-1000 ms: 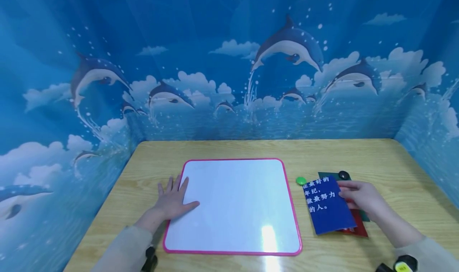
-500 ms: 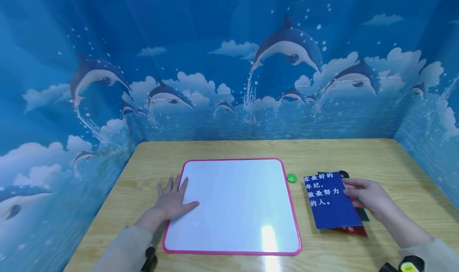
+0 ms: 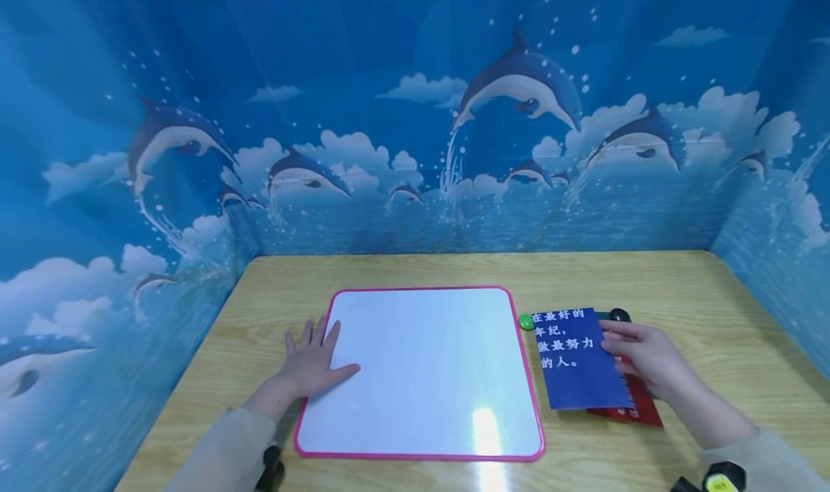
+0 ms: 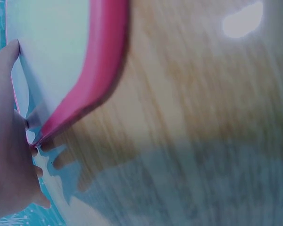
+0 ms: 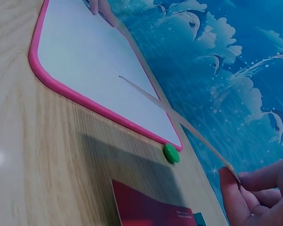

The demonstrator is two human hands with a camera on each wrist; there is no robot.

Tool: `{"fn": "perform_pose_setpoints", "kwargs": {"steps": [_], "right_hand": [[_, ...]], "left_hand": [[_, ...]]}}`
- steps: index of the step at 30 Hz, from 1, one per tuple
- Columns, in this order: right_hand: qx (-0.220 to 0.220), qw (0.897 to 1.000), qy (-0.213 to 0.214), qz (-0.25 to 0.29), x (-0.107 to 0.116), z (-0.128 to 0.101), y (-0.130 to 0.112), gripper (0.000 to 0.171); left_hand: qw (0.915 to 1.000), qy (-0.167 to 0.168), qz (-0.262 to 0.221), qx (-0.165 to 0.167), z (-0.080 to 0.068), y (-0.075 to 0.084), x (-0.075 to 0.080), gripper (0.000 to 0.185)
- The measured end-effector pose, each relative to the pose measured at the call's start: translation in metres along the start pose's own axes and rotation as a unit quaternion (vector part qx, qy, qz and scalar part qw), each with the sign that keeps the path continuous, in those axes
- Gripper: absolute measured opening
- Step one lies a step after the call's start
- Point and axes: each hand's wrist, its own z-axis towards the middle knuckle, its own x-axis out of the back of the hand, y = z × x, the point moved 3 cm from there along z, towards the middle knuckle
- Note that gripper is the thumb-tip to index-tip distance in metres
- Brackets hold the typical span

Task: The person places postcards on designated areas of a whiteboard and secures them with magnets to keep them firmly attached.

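A white board with a pink rim (image 3: 420, 371) lies in the middle of the wooden table (image 3: 415, 269). My left hand (image 3: 313, 361) rests flat on its left edge, fingers spread; the left wrist view shows the pink rim (image 4: 96, 70) beside that hand (image 4: 7, 141). My right hand (image 3: 642, 354) pinches the right edge of a blue card with white writing (image 3: 576, 359) and holds it lifted just right of the board. In the right wrist view the card shows edge-on (image 5: 179, 123), pinched by the fingers (image 5: 247, 197). A green round magnet (image 3: 526, 322) sits at the card's top left corner, by the board.
Under the blue card lie a red card (image 3: 638, 407) and a dark green card (image 3: 603, 315), with a black round magnet (image 3: 619, 315) behind my right hand. Blue dolphin-print walls (image 3: 415, 117) close in the table on three sides.
My right hand has carried the blue card leftward, toward the board. The green magnet has shifted left to the board's rim. The left hand has not moved.
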Motion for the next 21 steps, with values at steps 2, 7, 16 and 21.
{"fn": "perform_pose_setpoints", "kwargs": {"steps": [2, 7, 16, 21], "right_hand": [[0.004, 1.0, -0.005, 0.003, -0.007, 0.0, -0.002, 0.056], [0.01, 1.0, -0.011, 0.018, -0.031, 0.001, -0.008, 0.052], [0.013, 0.998, -0.02, 0.056, -0.072, 0.005, -0.012, 0.05], [0.006, 0.998, -0.026, 0.065, -0.09, 0.008, -0.013, 0.049]], "left_hand": [[1.0, -0.002, 0.001, 0.001, 0.0, 0.0, 0.0, 0.095], [1.0, -0.002, -0.003, 0.002, -0.001, 0.001, 0.001, 0.096], [1.0, -0.003, -0.001, 0.002, -0.001, 0.0, 0.0, 0.096], [1.0, 0.0, -0.002, 0.0, 0.001, -0.002, -0.001, 0.096]]}}
